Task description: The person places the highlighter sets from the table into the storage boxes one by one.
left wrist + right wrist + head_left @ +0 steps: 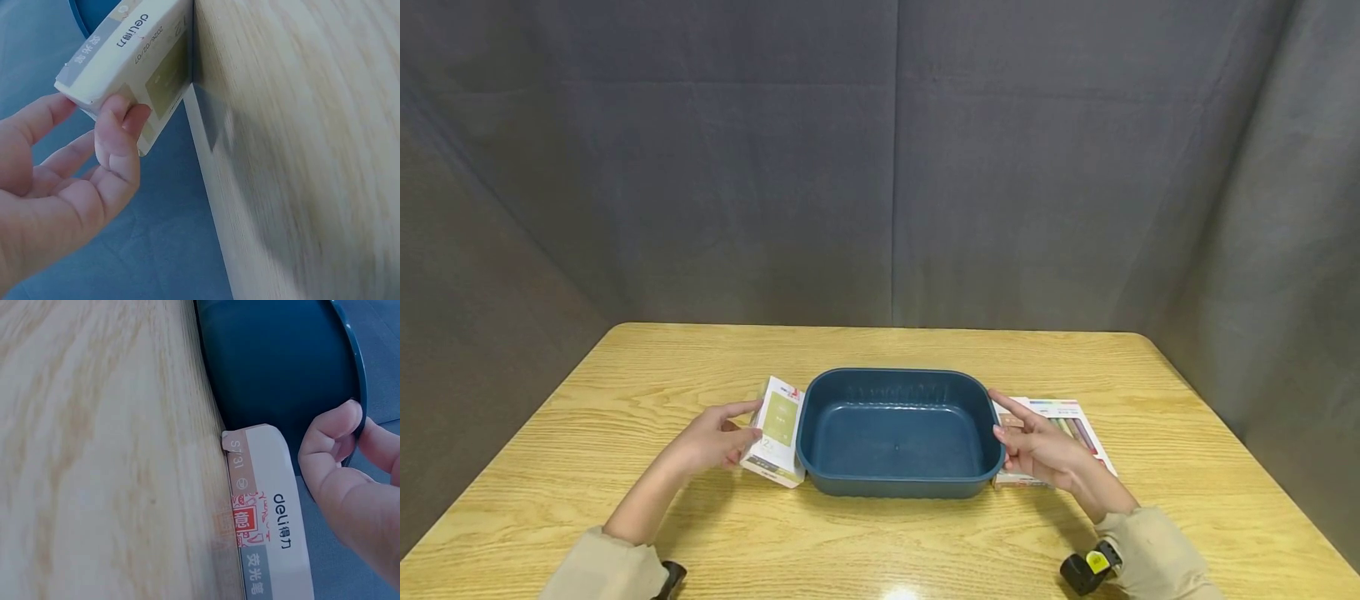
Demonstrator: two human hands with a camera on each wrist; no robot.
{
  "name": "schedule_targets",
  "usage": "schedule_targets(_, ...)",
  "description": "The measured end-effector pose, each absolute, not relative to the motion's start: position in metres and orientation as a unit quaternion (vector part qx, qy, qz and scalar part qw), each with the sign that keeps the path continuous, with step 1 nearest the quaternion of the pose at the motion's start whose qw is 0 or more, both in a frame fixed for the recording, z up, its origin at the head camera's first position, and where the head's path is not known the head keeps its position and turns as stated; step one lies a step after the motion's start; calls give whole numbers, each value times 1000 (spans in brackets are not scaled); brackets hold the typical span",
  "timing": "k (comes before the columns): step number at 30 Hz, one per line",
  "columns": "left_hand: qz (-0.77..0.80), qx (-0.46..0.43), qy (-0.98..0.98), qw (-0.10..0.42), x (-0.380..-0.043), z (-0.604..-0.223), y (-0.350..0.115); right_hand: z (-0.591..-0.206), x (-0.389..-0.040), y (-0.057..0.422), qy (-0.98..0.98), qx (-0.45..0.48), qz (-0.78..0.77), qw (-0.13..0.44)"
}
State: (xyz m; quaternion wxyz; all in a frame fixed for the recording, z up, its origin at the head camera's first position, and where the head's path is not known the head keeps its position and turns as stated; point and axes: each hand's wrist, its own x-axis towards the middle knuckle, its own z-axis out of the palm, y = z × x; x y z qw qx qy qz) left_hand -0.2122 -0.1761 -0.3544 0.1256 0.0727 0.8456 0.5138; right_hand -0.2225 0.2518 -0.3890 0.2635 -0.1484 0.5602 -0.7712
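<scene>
A dark blue rectangular plastic basin (895,442) stands on the table with nothing in it. Beside its left end is a white and yellow-green highlighter box (778,429); the left hand (715,437) pinches its outer edge between thumb and fingers. In the left wrist view, the same highlighter box (140,56) shows its printed side. The right hand (1048,446) pinches the basin's right rim, as the right wrist view of the basin (281,362) confirms. Partly under that hand lies a white box with a window of coloured pens (1093,437); its printed side (269,506) is close to the basin wall.
The wooden table (880,542) has rounded far corners. Grey cloth (880,167) hangs behind it and along both sides. A dark wrist device (1090,567) sits at the right sleeve, another (670,579) at the left.
</scene>
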Motion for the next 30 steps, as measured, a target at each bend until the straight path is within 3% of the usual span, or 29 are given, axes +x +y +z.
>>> schedule_targets(30,529,13,846,59,-212,-356,-171,-392,-224,252,550,-148,-779,263)
